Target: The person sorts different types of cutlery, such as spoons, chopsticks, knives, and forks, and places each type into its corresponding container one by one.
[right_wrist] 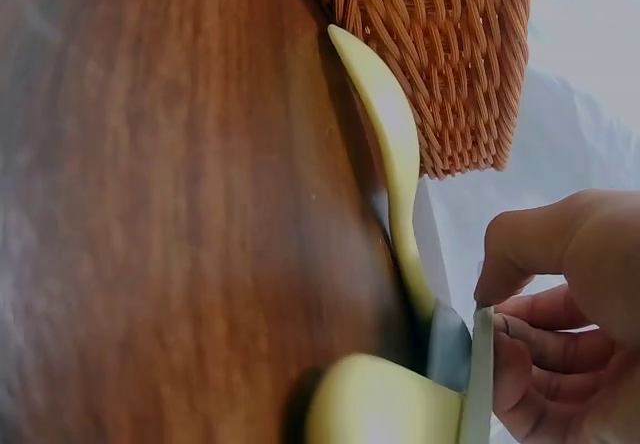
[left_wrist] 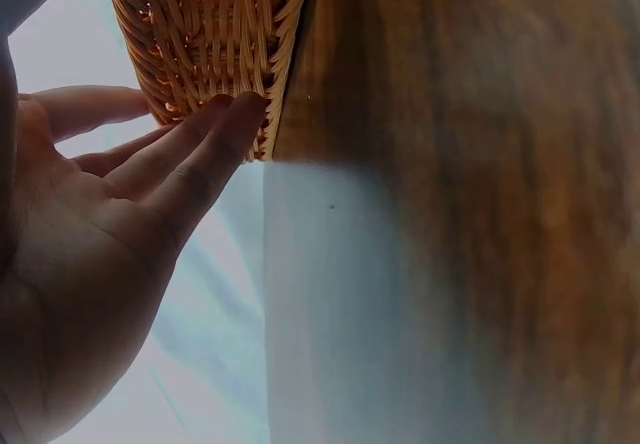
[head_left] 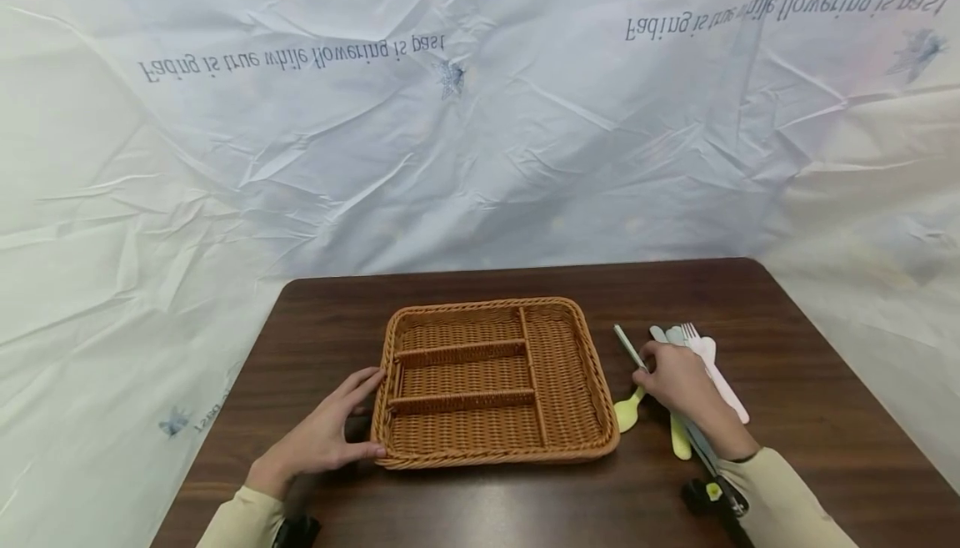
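Observation:
A brown wicker basket [head_left: 566, 381] with dividers lies on the table. My left hand [head_left: 322, 435] touches its left side, with extended fingers on the left rim and the thumb at the near left corner; in the left wrist view the fingertips [left_wrist: 240, 119] rest against the woven wall. To the right of the basket, my right hand [head_left: 678, 377] pinches a pale green utensil [head_left: 627, 345] between thumb and fingers; its far end is hidden by the hand. A yellow spoon [head_left: 627, 416] lies beside the basket, partly under that hand.
More cutlery lies around and beneath the right hand: a yellow piece [head_left: 680, 439], a white fork [head_left: 688, 332], a pink-white utensil [head_left: 731, 398] and grey-green ones [head_left: 658, 334]. Behind the dark wooden table [head_left: 337, 306] hangs a pale printed sheet [head_left: 480, 164].

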Demonstrator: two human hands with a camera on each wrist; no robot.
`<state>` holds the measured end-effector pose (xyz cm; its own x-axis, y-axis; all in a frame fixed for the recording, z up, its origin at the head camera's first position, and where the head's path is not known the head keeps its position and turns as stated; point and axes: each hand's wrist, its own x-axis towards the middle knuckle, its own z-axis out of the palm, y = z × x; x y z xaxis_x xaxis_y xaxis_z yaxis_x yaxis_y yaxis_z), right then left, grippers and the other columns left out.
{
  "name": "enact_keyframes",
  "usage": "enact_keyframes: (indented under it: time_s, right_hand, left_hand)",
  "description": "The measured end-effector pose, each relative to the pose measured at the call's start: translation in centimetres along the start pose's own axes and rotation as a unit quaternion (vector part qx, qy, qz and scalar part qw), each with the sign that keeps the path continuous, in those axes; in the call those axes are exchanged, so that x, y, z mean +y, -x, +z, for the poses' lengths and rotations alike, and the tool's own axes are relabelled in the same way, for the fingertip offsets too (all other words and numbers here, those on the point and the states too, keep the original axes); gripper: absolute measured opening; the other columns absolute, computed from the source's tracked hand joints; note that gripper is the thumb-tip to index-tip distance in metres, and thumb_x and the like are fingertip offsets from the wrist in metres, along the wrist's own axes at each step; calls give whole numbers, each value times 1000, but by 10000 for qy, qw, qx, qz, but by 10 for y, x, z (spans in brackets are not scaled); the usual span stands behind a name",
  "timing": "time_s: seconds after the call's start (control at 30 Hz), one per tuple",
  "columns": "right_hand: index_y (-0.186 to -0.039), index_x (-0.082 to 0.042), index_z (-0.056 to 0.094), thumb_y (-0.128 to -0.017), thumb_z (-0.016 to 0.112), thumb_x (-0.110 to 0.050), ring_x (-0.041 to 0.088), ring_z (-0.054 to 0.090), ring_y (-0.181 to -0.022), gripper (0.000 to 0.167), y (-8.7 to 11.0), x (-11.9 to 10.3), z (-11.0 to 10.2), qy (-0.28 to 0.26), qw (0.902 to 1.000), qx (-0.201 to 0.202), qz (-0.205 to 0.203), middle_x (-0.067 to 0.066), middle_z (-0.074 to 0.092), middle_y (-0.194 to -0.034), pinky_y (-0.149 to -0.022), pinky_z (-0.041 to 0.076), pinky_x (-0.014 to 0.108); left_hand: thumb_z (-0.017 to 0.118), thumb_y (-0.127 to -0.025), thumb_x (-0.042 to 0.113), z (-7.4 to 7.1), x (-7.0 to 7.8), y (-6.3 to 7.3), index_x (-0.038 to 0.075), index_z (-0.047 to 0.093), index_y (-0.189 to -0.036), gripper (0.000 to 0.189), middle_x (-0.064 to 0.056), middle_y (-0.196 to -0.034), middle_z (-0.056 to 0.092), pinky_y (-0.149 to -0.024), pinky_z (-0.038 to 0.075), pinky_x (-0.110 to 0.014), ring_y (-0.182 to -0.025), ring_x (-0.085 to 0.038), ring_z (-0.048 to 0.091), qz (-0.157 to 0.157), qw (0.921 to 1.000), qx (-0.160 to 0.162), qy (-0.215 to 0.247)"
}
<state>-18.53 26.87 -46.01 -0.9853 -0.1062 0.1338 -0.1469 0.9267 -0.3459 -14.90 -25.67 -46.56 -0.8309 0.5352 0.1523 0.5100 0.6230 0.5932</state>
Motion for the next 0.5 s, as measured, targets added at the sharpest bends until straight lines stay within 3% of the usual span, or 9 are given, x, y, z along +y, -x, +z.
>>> enact_keyframes:
  time_s: [0.27,0.5]
  right_hand:
    - [-94,-3,70,-82,66,-12,9,49,-55,15,-1,-1,-8,-267,9991,299,-114,-3,64,-70,-55,40,31]
    - [-98,-1,68,-85,62,-10,10,46,-49,17,-3,-5,-19,-537,9975,430,-145,1,65,-73,-47,34,28]
  left_hand:
    - [82,-73,50,-1,0,1,8,36,-151,100,-11,-150,36,-88,53,-37,-130,-31,47,-72,9999,114,-107]
    - [84,-73,45,-1,2,1,8,40,-149,96,-5,-139,46,-87,54,-36,-124,-28,53,-33,9998,180,89]
